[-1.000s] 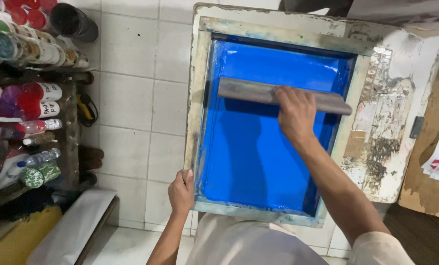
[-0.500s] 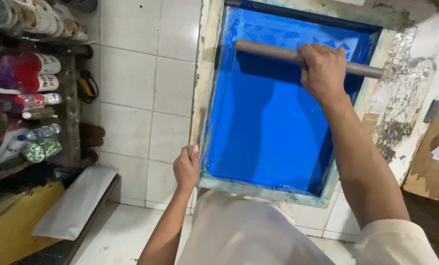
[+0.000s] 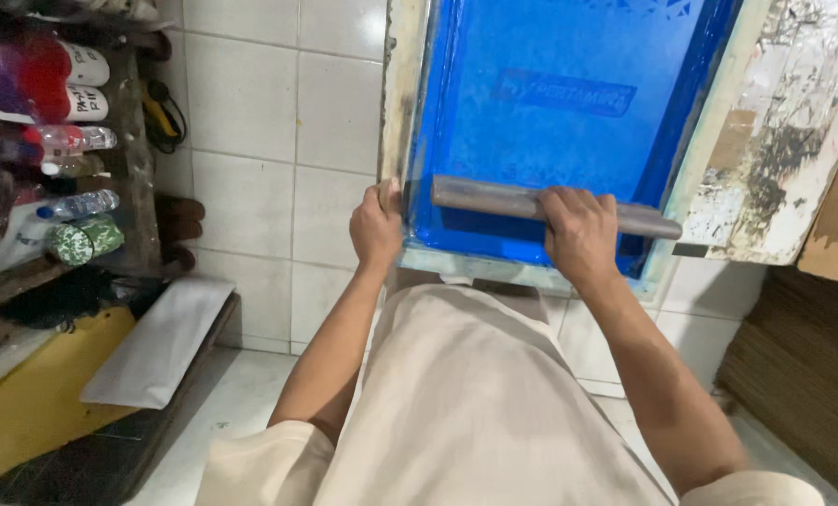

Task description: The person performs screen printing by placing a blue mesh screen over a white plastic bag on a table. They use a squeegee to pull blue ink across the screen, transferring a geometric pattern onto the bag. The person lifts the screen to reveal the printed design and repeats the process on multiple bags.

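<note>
A printing screen with a pale wooden frame [image 3: 402, 84] and bright blue mesh [image 3: 550, 103] lies flat on a white tiled table. My right hand [image 3: 580, 230] grips the grey wooden squeegee [image 3: 494, 199], which lies across the mesh near the frame's near edge. My left hand [image 3: 376, 225] clasps the frame's near left corner. A faint printed design shows in the mesh above the squeegee.
White tiles [image 3: 278, 112] cover the table left of the screen. A shelf of paint jars and bottles [image 3: 53, 122] stands at far left, with a white sheet [image 3: 161, 342] and yellow board [image 3: 44, 394] below. Stained board [image 3: 775, 141] and cardboard [image 3: 803, 375] lie on the right.
My right hand has pulled the squeegee from the far end of the mesh down to its near edge. My left hand stayed on the frame's near left corner.
</note>
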